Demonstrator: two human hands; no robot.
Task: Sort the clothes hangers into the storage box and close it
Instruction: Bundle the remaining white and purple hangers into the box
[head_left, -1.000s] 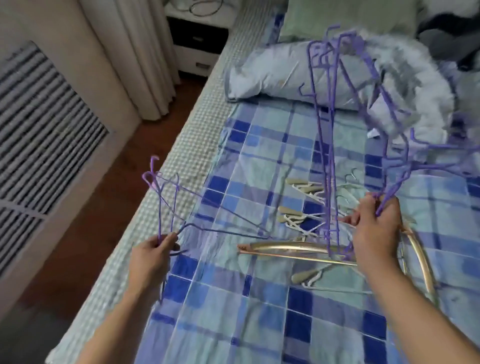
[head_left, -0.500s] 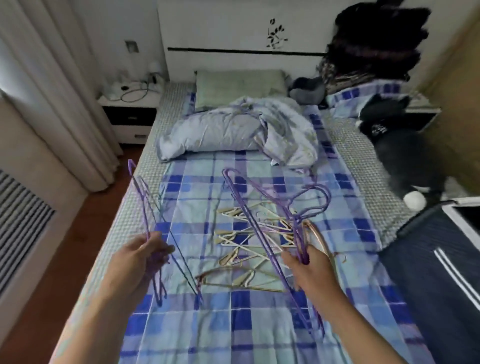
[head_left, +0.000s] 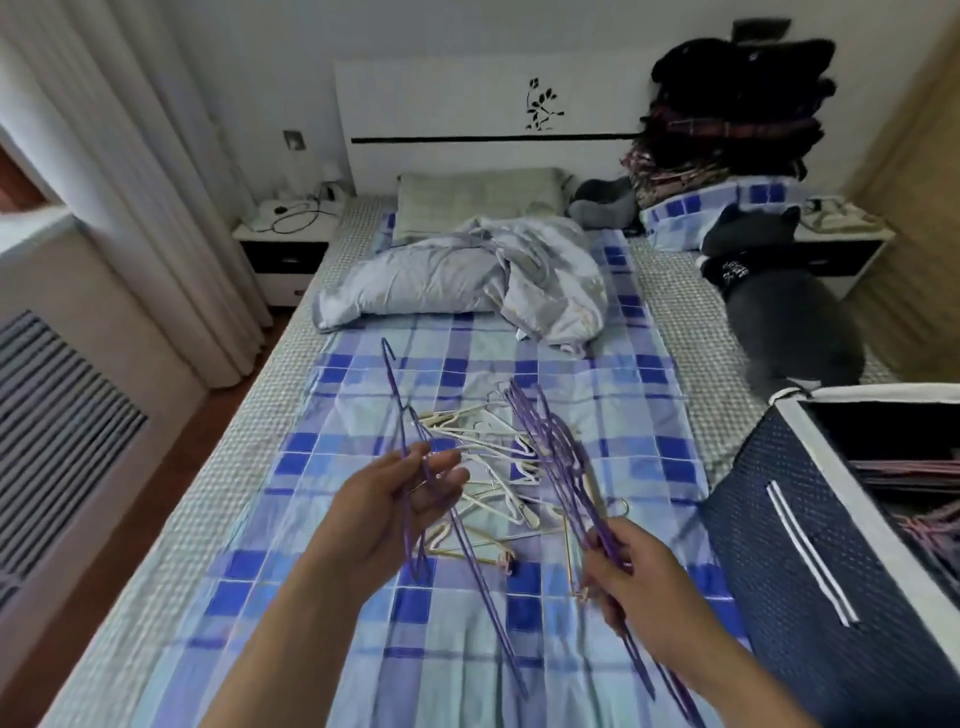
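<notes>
My left hand (head_left: 400, 499) pinches a small bunch of thin purple wire hangers (head_left: 397, 410) held upright above the bed. My right hand (head_left: 631, 577) grips a larger bundle of purple hangers (head_left: 545, 441) that slants up and away from me. Between and beyond the hands, a loose pile of cream and gold hangers (head_left: 493, 467) lies on the blue checked sheet. The dark blue storage box (head_left: 795, 525) stands open at the right, with pink and purple hangers (head_left: 930, 525) lying inside it.
A crumpled pale duvet (head_left: 467, 275) and a green pillow (head_left: 478, 195) lie at the head of the bed. A grey plush cat (head_left: 784, 306) and stacked dark clothes (head_left: 727, 114) fill the far right. A bedside table (head_left: 283, 234) and curtains (head_left: 130, 171) stand left.
The view has risen and swung right, bringing the storage box into sight. Both hands have drawn closer together with their purple hangers, the left bunch moving toward the centre of the bed.
</notes>
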